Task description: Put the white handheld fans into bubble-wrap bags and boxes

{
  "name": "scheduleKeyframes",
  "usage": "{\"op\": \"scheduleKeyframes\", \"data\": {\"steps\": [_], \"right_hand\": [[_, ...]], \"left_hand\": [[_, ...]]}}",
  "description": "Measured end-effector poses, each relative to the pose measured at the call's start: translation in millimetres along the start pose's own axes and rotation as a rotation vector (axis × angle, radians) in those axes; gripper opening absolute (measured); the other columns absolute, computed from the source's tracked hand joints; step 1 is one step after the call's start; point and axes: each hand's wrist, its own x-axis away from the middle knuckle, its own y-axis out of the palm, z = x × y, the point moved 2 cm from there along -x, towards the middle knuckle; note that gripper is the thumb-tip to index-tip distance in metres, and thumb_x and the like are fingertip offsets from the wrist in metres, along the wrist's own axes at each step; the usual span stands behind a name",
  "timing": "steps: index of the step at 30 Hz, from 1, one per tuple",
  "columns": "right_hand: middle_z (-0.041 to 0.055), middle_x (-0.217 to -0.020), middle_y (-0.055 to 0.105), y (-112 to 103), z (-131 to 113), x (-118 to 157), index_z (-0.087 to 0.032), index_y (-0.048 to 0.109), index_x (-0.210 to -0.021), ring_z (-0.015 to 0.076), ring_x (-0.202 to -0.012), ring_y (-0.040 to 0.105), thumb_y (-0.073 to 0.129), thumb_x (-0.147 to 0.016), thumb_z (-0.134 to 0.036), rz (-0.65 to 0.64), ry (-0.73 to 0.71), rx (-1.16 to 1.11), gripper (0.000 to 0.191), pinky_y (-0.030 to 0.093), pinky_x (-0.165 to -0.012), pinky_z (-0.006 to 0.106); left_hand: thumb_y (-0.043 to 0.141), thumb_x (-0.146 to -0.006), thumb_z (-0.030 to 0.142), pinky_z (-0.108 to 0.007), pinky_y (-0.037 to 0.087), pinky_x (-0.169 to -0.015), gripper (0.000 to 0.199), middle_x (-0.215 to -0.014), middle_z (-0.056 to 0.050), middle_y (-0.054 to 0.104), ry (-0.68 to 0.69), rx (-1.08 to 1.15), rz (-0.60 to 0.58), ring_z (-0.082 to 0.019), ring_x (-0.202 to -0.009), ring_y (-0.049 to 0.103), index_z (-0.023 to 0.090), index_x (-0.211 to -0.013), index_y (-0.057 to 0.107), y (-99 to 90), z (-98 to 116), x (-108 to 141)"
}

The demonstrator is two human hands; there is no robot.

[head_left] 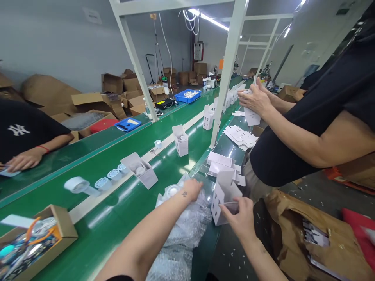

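Note:
My right hand [242, 219] grips the near side of an upright white carton [217, 205], thumb and fingers at its edge. The carton's top flap stands up, and dark marks show on its side. Over a heap of clear bubble wrap [183, 234] lies my left hand [192, 190], its fingers curled down into the wrap and their tips partly hidden. A round white part [172, 190] shows at the heap's far end, beside my left wrist. Just beyond the carton are stacked flat white cartons [221, 162].
The green conveyor belt [117, 212] carries an open white box [143, 173], another upright box [181, 142] and several round white parts [115, 174]. A parts carton [66, 230] sits near left. A metal post [227, 78] rises ahead. Co-workers stand right and sit left.

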Motion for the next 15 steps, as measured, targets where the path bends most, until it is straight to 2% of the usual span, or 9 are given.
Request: {"op": "scheduleKeyframes", "data": {"steps": [2, 3, 5, 6, 7, 9, 11, 13, 15], "right_hand": [[0.0183, -0.124, 0.043, 17, -7, 1, -0.019, 0.059, -0.099, 0.0325, -0.104, 0.057, 0.071, -0.075, -0.047, -0.117, -0.165, 0.042, 0.039, 0.052, -0.087, 0.048], [0.0197, -0.135, 0.038, 24, -11, 2, -0.019, 0.059, -0.102, 0.0332, -0.107, 0.057, 0.068, -0.079, -0.043, -0.199, -0.233, 0.057, 0.034, 0.053, -0.086, 0.048], [0.0188, -0.150, 0.024, 34, -18, 4, -0.020, 0.058, -0.110, 0.0336, -0.111, 0.056, 0.063, -0.084, -0.032, -0.362, -0.326, 0.079, 0.029, 0.054, -0.084, 0.048], [0.0176, -0.154, 0.019, 37, -20, 3, -0.021, 0.057, -0.114, 0.0335, -0.114, 0.056, 0.061, -0.085, -0.027, -0.430, -0.353, 0.082, 0.030, 0.054, -0.086, 0.048], [0.0167, -0.156, 0.016, 37, -22, 1, -0.021, 0.057, -0.116, 0.0334, -0.116, 0.055, 0.060, -0.084, -0.023, -0.487, -0.374, 0.078, 0.032, 0.053, -0.089, 0.048], [0.0154, -0.155, 0.020, 36, -22, -6, -0.021, 0.057, -0.119, 0.0339, -0.124, 0.051, 0.062, -0.081, -0.020, -0.582, -0.396, 0.061, 0.038, 0.049, -0.097, 0.048], [0.0150, -0.150, 0.030, 33, -19, -16, -0.022, 0.056, -0.124, 0.0343, -0.126, 0.049, 0.064, -0.078, -0.019, -0.656, -0.372, 0.050, 0.047, 0.046, -0.101, 0.049], [0.0159, -0.145, 0.036, 33, -13, -27, -0.021, 0.053, -0.128, 0.0326, -0.115, 0.058, 0.064, -0.076, -0.019, -0.719, -0.302, 0.041, 0.053, 0.048, -0.097, 0.049], [0.0181, -0.145, 0.032, 33, -7, -37, -0.019, 0.050, -0.129, 0.0297, -0.105, 0.063, 0.066, -0.074, -0.020, -0.775, -0.249, 0.014, 0.057, 0.050, -0.092, 0.047]], "left_hand": [[0.064, -0.070, 0.016, -0.038, 0.049, -0.069, 0.050, -0.101, -0.016, 0.067, -0.155, 0.032, 0.104, -0.031, -0.084, 0.067, 0.019, -0.119, 0.057, -31.8, -24, 31], [0.061, -0.075, 0.022, -0.038, 0.050, -0.069, 0.048, -0.100, -0.014, 0.067, -0.245, 0.091, 0.193, -0.029, -0.084, 0.066, 0.020, -0.122, 0.053, -47.4, -35, 49], [0.061, -0.077, 0.037, -0.035, 0.050, -0.068, 0.046, -0.092, -0.007, 0.067, -0.376, 0.449, 0.472, -0.025, -0.078, 0.065, 0.021, -0.119, 0.052, -71.2, -47, 84], [0.062, -0.076, 0.044, -0.032, 0.050, -0.065, 0.047, -0.086, -0.005, 0.067, -0.400, 0.681, 0.598, -0.022, -0.073, 0.064, 0.021, -0.116, 0.054, -76.2, -46, 97], [0.063, -0.075, 0.049, -0.030, 0.050, -0.061, 0.048, -0.081, -0.002, 0.065, -0.399, 0.911, 0.695, -0.019, -0.068, 0.062, 0.021, -0.112, 0.055, -76.1, -41, 106], [0.064, -0.072, 0.053, -0.026, 0.048, -0.053, 0.047, -0.074, 0.001, 0.062, -0.387, 1.212, 0.791, -0.016, -0.060, 0.058, 0.019, -0.104, 0.058, -63.9, -23, 112], [0.066, -0.070, 0.052, -0.025, 0.048, -0.050, 0.042, -0.069, 0.002, 0.059, -0.461, 1.290, 0.833, -0.014, -0.056, 0.056, 0.019, -0.096, 0.059, -43.3, -4, 107], [0.065, -0.070, 0.049, -0.024, 0.048, -0.048, 0.037, -0.066, 0.003, 0.058, -0.582, 1.271, 0.843, -0.013, -0.053, 0.055, 0.020, -0.092, 0.057, -24.0, 8, 99], [0.062, -0.072, 0.047, -0.022, 0.045, -0.043, 0.032, -0.060, 0.005, 0.053, -0.691, 1.323, 0.794, -0.012, -0.048, 0.052, 0.021, -0.089, 0.054, -11.1, 11, 93]]}}
